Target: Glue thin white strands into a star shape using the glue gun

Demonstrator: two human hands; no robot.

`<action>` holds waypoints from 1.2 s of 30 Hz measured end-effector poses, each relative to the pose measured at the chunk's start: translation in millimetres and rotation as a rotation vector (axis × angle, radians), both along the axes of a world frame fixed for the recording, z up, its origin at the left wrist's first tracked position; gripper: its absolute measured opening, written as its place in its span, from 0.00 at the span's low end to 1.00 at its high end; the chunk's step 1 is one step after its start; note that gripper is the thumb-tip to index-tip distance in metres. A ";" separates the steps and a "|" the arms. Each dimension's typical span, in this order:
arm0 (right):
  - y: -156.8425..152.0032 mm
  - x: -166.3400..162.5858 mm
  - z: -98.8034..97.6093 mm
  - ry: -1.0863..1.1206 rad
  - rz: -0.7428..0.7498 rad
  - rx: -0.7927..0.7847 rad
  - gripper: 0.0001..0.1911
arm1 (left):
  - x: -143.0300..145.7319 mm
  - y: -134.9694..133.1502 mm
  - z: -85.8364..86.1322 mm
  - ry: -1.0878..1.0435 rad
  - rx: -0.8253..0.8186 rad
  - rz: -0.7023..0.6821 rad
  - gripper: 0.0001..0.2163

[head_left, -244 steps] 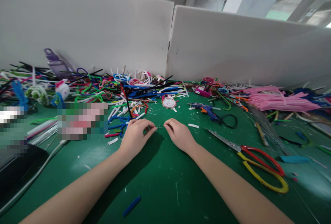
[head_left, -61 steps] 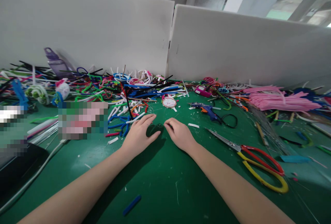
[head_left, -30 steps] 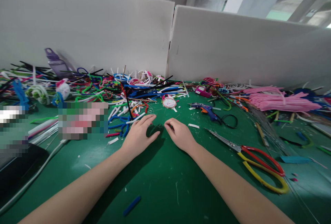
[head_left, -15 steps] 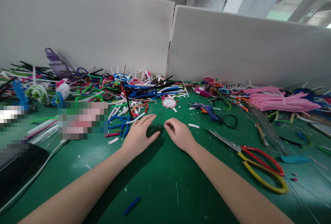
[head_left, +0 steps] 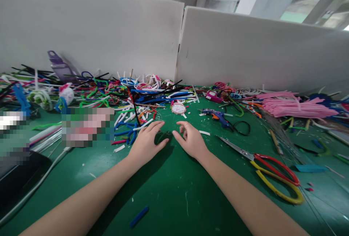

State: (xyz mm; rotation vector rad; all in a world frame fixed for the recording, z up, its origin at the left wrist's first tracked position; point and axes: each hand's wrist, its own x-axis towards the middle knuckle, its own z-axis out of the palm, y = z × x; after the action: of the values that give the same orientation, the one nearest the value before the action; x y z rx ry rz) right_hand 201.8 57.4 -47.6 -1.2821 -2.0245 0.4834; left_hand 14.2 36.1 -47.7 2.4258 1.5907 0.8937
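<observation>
Green is the surface of the table (head_left: 169, 192), and above its middle the two bare hands face each other, well apart from the edges of the frame. The left hand (head_left: 144, 142) is relaxed, the thumb away from the fingers, and I see nothing in its grasp; the right hand (head_left: 192, 141) is also unclenched at thumb and forefinger, its other fingers curled, with no object visible there. Between them, at the centre of the frame, is a thin pale strand (head_left: 168, 133), too faint to tell its shape. Being so fine, it could easily be lost or brushed away by a careless fingertip. A white strip (head_left: 204, 133) lies just beside the right hand and could be pushed aside if this hand moves outward. The scissors (head_left: 247, 154), right of centre, point their tip toward the right wrist, so a wide swing of the forearm might bring a scratch. As for containers, I find one only: a purple bottle (head_left: 60, 70) at the upper left, leaning near the white panel (head_left: 89, 29); what is inside, I cannot tell.
</observation>
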 end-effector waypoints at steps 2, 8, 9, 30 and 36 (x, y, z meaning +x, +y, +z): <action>-0.7 1.5 1.8 0.026 -0.012 0.013 0.25 | -0.3 0.4 -0.6 -0.007 -0.002 -0.005 0.23; -1.5 8.6 5.4 0.162 -0.030 0.116 0.24 | -1.1 0.5 -2.4 -0.035 0.007 -0.017 0.22; -1.1 9.9 6.2 0.187 -0.049 0.130 0.24 | -1.1 0.6 -2.4 -0.037 0.005 -0.018 0.22; 53.7 111.5 11.1 -0.382 -0.736 0.115 0.19 | -1.3 0.4 -1.0 -0.023 -0.012 -0.014 0.22; 53.2 116.4 9.9 -0.572 -0.792 -0.057 0.28 | -2.1 0.3 -1.7 -0.027 -0.008 -0.023 0.22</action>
State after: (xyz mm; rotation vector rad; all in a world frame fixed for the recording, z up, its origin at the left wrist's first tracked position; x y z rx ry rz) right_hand 318.3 110.6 -37.7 -2.2816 -1.6947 -0.2307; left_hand 12.1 36.4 -49.4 2.4110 1.5519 0.9098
